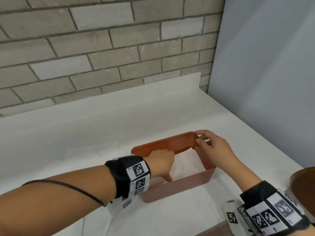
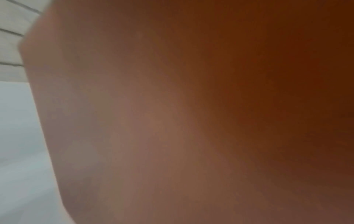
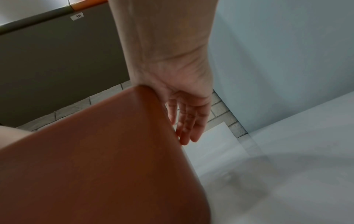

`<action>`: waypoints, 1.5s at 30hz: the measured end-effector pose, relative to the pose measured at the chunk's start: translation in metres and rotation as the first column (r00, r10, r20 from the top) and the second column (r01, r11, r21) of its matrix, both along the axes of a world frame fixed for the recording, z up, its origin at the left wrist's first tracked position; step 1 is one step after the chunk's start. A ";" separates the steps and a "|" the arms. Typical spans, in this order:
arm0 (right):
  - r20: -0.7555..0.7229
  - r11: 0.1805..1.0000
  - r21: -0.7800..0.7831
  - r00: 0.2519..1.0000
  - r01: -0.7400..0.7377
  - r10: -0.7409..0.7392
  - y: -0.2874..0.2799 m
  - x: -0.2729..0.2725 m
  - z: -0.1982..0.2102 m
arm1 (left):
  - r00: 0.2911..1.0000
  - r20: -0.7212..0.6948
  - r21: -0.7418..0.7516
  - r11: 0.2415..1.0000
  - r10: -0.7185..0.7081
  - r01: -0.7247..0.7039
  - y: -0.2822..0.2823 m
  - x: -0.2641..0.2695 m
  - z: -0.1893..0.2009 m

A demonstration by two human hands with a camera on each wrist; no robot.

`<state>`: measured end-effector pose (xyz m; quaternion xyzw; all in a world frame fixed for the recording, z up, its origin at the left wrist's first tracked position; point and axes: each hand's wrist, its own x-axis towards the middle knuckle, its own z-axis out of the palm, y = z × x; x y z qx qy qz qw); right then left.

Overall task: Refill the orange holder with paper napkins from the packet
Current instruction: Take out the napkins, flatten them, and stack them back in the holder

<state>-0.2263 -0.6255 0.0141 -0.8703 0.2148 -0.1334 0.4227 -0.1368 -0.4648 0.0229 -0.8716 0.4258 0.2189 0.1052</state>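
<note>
The orange holder stands open-topped on the white counter, with white paper napkins lying in it. My left hand reaches down inside; its thumb rests on the napkins near the front wall and its fingers are hidden by the hand's back. The left wrist view is filled by the blurred orange holder. My right hand holds the far right corner of the rim, thumb inside and fingers outside. In the right wrist view the right hand's fingers lie straight down the outer wall of the holder.
A pale, flat wrapper or sheet lies on the counter left of the holder; what it is stays unclear. A brick wall backs the counter and a pale panel closes the right side. A brown round object shows at the right edge.
</note>
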 end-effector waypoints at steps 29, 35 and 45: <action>-0.016 1.000 -0.005 1.000 0.001 -0.001 0.001 -0.001 0.002 | 1.000 0.005 -0.066 0.998 0.022 -0.022 -0.006 -0.009 -0.018; -0.008 1.000 -0.012 1.000 0.002 -0.002 0.000 -0.001 0.000 | 0.996 -0.082 -0.109 0.993 0.027 -0.035 -0.006 -0.004 -0.014; -0.006 1.000 -0.022 1.000 0.001 -0.001 0.000 -0.001 -0.001 | 0.990 -0.110 -0.151 0.984 0.083 -0.099 -0.011 -0.002 -0.016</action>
